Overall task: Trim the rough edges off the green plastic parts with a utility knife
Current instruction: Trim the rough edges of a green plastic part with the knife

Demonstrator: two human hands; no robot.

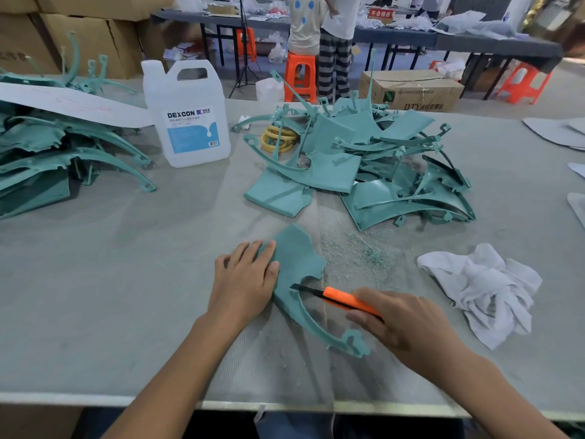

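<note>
Lower centre of frame: left hand (pixel 245 277) is pressing the part (pixel 296 258) flat, fingers spread. Right hand (pixel 399 321) is gripping the knife (pixel 340 298), its tip meeting the ragged notch. Judgement: shallow strokes, cutting away from the pressing fingers.

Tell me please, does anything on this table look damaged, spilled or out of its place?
Nothing alarming. The green part under the left hand has a jagged edge near the utility knife blade, and thin green shavings lie scattered on the table beside it. Both fit trimming work.
</note>
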